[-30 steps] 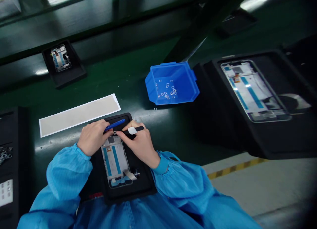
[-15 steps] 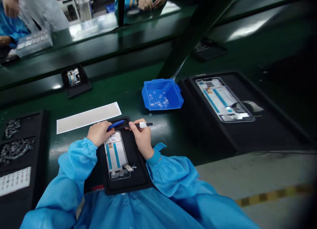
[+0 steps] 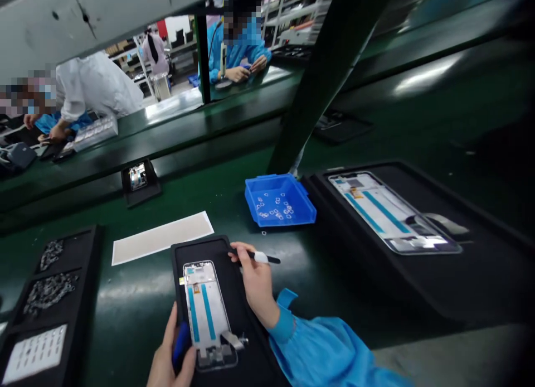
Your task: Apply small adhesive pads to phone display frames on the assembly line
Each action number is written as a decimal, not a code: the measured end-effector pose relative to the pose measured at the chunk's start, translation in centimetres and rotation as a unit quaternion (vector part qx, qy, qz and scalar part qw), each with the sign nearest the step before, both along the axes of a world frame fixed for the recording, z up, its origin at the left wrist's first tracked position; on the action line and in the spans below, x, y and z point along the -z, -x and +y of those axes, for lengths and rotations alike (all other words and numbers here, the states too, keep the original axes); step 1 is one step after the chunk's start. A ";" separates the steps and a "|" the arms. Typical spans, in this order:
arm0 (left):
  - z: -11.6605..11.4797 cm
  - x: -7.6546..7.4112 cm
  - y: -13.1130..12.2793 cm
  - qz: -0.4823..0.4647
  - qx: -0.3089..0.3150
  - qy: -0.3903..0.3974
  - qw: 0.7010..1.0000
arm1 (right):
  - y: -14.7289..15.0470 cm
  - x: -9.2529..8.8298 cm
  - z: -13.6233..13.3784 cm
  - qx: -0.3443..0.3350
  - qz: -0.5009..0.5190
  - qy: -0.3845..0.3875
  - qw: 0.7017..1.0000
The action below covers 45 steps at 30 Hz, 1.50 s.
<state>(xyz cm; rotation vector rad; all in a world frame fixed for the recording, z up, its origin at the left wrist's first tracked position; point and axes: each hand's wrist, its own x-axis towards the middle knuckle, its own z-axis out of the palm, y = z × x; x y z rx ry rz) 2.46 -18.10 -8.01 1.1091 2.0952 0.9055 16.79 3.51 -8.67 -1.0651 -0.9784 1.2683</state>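
Observation:
A phone frame [image 3: 208, 313] with two blue strips lies in a black holder tray [image 3: 228, 309] in front of me. My left hand [image 3: 169, 358] is at the tray's near left corner, closed around a blue tool [image 3: 181, 342] and touching the tray's edge. My right hand [image 3: 256, 284] rests on the tray's right side, pinching a black tool with a white band [image 3: 256, 256] that points right. A blue bin [image 3: 279, 199] with several small white rings stands beyond the tray.
A white strip of paper [image 3: 162, 237] lies left of the bin. A black parts tray [image 3: 42, 303] sits at far left. A large black holder [image 3: 418, 247] with another phone frame [image 3: 390, 212] fills the right. A small holder [image 3: 140, 182] stands farther back. Other people work across the bench.
My left hand with the blue tool drew back from the top of the phone frame to the tray's near left corner. My right hand moved off the frame. The view tilted up.

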 end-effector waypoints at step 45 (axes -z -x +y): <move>-1.6 -3.2 3.4 -0.029 -0.078 -0.010 0.996 | -1.1 0.5 2.7 -0.108 -0.158 -0.112 0.975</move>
